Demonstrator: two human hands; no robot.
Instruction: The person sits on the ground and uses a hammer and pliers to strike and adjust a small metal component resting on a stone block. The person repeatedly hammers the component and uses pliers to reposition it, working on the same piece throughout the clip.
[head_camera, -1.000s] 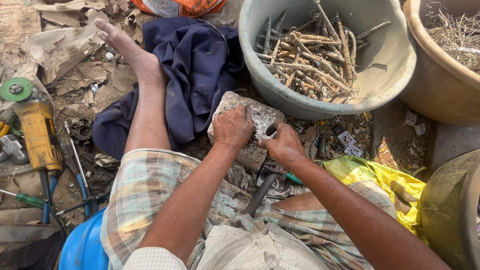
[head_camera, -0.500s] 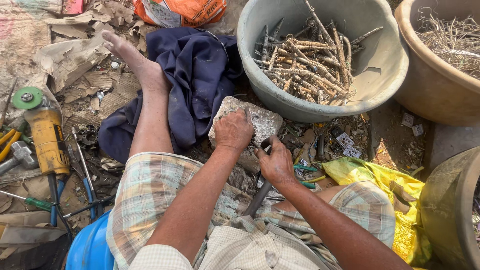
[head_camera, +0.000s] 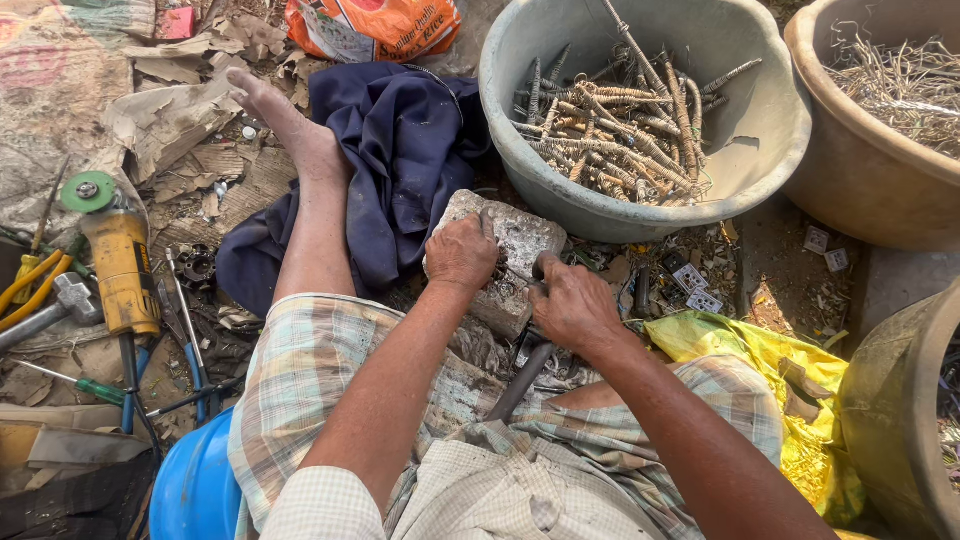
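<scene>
Ground: bare dirt, littered with torn cardboard, scrap bits and small white parts. No bench; the person is sitting on the ground, one bare leg stretching out past a grey stone block (head_camera: 515, 240), which is serving as landmark.

Left hand (head_camera: 462, 252) is resting curled on top of the block's near-left part, fingers folded down, pinning something small against the stone; what it is pinning cannot be made out. Right hand (head_camera: 575, 305) is sitting just right of the block, fist wrapped around a dark tool handle (head_camera: 520, 380) that is running back toward the lap. The tool's head is hiding under the hand.

Beyond the block: a grey plastic tub (head_camera: 770, 120) holding rusty wound metal pieces (head_camera: 620, 130). Left of the block: a dark blue cloth (head_camera: 400, 150) lying crumpled under the leg. Far left of the block: a yellow angle grinder (head_camera: 118, 265) lying among hand tools. Right of the block: a yellow bag (head_camera: 800, 400).

Two brown basins are being cut off by the right edge; a blue rounded object is being cut off at the bottom.
</scene>
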